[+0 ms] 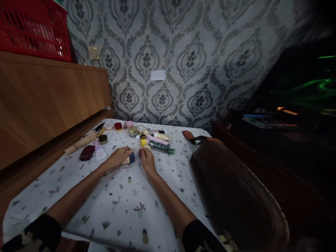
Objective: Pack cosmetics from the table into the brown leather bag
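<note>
My left hand (119, 156) lies on the printed cloth, fingers curled round a small tube with a dark blue cap (129, 159). My right hand (147, 157) rests just to its right, fingers bent in a pinch near a small pale round item (147, 147); what it holds is hard to make out. Beyond both hands lies a cluster of cosmetics: a yellow item (143, 142), a green tube (162, 147), a pink tube (156, 140) and a gold-lidded jar (133, 131).
A brown leather bag (231, 189) lies at the right on the white table cloth (126, 206). A long beige tube (81, 142), dark red case (86, 152) and small jars sit at left. A wooden headboard (47, 101) with a red basket (34, 29) stands left.
</note>
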Demonstrator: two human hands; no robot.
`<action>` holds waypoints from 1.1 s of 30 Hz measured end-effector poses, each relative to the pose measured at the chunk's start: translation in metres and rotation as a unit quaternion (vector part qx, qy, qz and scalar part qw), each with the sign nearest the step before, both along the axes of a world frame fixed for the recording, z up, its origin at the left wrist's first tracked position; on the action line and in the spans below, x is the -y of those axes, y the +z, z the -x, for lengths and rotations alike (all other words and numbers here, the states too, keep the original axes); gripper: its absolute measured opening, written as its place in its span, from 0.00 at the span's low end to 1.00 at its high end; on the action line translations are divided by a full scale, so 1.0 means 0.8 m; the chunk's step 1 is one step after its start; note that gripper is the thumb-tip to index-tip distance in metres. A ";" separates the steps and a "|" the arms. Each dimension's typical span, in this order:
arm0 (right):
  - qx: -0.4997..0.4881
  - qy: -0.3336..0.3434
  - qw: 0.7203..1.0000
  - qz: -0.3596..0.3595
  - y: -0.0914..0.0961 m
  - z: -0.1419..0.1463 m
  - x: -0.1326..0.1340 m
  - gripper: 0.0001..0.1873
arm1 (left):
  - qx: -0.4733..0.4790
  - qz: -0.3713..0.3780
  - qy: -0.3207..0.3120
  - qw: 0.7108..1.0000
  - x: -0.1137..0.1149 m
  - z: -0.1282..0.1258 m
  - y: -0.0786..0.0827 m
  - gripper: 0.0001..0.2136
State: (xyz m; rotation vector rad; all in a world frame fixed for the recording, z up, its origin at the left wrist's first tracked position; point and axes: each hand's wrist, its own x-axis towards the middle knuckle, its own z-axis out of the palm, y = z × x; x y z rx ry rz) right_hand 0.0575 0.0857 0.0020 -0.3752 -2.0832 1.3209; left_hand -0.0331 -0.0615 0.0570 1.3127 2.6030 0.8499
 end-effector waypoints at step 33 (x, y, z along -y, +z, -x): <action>0.031 0.078 0.996 0.029 0.042 -0.163 0.014 0.22 | 0.012 -0.095 -0.126 0.987 -0.003 -0.164 -0.033 0.34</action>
